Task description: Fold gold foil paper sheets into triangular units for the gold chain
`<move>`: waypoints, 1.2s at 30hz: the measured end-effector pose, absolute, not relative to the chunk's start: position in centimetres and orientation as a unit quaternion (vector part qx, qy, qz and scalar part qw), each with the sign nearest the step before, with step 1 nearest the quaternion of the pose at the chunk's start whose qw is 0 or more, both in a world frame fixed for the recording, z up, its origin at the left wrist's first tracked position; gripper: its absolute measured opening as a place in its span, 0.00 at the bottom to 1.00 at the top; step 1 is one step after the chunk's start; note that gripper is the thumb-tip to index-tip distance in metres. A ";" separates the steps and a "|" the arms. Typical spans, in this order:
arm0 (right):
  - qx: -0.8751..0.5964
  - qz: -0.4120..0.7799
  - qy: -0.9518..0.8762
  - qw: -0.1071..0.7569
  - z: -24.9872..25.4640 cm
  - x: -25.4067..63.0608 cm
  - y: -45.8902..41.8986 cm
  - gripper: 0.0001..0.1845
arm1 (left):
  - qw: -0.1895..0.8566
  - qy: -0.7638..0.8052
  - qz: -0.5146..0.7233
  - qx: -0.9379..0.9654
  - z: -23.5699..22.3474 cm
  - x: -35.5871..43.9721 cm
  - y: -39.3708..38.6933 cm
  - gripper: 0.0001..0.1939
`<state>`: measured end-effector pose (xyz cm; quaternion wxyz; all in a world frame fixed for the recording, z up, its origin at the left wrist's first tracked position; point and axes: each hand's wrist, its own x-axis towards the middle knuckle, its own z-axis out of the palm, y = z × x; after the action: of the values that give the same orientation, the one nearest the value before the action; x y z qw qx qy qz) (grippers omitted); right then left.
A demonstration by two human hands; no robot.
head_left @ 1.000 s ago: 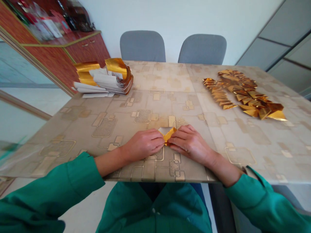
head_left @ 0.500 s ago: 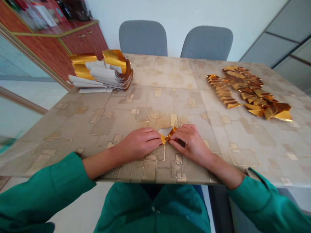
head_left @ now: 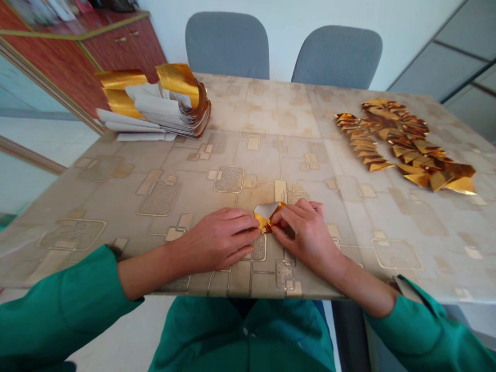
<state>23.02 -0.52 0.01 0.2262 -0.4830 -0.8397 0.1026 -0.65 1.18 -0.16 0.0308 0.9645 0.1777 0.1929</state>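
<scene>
A small piece of gold foil paper (head_left: pixel 266 215), white on its back, lies partly folded on the patterned table (head_left: pixel 248 155) near the front edge. My left hand (head_left: pixel 220 240) pinches its left side with closed fingers. My right hand (head_left: pixel 306 232) pinches its right side, fingertips meeting the left hand's over the paper. Most of the paper is hidden under my fingers.
A stack of gold-and-white sheets (head_left: pixel 155 103) curls at the back left. Several folded gold pieces (head_left: pixel 403 142) lie in rows at the back right. Two grey chairs (head_left: pixel 228 44) stand behind the table. A red wooden cabinet (head_left: pixel 96 46) is at the left.
Both hands stayed on the gold paper, shifting their fingers slightly as the fold tightened. The camera tilted down a little, so the table objects sit higher in view.
</scene>
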 end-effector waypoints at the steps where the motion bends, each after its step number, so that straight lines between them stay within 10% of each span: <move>1: -0.485 0.097 -0.839 0.226 0.0 23.0 -0.5 0.07 | 0.039 0.181 0.193 0.963 -0.1 -0.6 1.1 0.12; 36: -0.528 0.074 -0.807 0.255 -0.7 23.6 -0.3 0.06 | -0.002 0.219 0.128 0.967 -0.3 0.3 0.5 0.16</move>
<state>23.62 -0.28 -0.73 0.2550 -0.5278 -0.8068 0.0741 0.25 0.52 -0.30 -0.0024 0.9673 0.2194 0.1276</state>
